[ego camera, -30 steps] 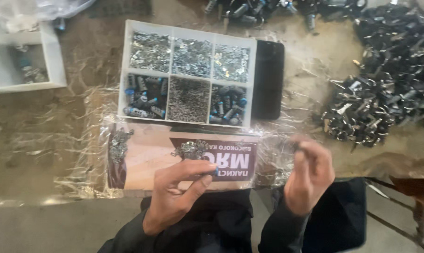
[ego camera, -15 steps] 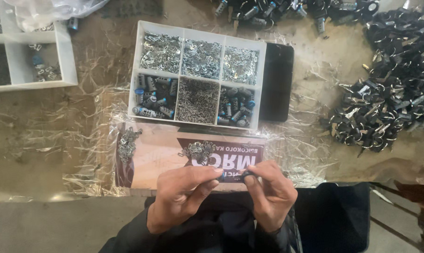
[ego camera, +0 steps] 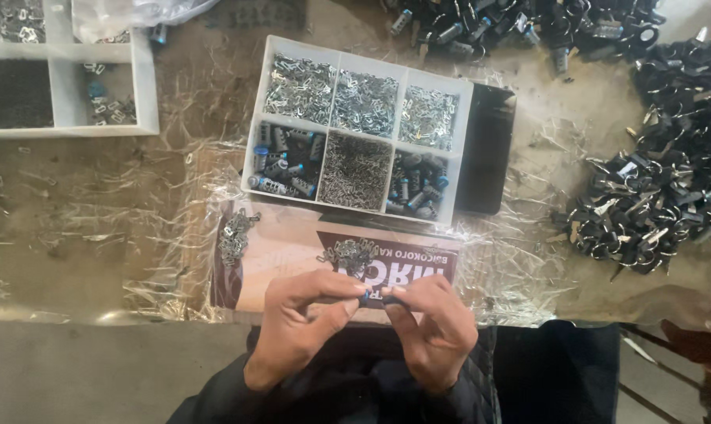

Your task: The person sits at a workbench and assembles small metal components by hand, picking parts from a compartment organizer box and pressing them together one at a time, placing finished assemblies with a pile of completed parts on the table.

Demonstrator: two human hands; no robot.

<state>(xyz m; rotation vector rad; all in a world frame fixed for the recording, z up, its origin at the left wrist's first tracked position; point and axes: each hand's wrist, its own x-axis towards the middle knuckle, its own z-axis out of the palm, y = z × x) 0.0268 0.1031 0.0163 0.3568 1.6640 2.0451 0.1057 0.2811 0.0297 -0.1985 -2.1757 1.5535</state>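
Observation:
My left hand [ego camera: 300, 322] and my right hand [ego camera: 432, 326] meet at the near table edge, fingertips pinched together on a small dark part with a blue end [ego camera: 375, 297]. Most of that part is hidden by the fingers. Under the hands lies a flat cardboard sheet [ego camera: 292, 251] carrying two small heaps of metal clips [ego camera: 347, 255], [ego camera: 233, 232]. Just beyond it stands a white six-compartment tray [ego camera: 459, 149] holding silver clips, fine pins and blue-tipped cylinders [ego camera: 281, 165].
A large pile of black assembled parts [ego camera: 654, 180] fills the right side, with more along the far edge [ego camera: 520, 23]. A second white divided tray [ego camera: 143, 86] sits far left. A black flat object [ego camera: 487, 149] lies beside the tray. Crinkled clear film [ego camera: 96, 228] covers the table.
My right hand came in from the right, where it was raised apart, and now meets my left hand on the small part. The view shifted slightly, so the trays sit lower and further right.

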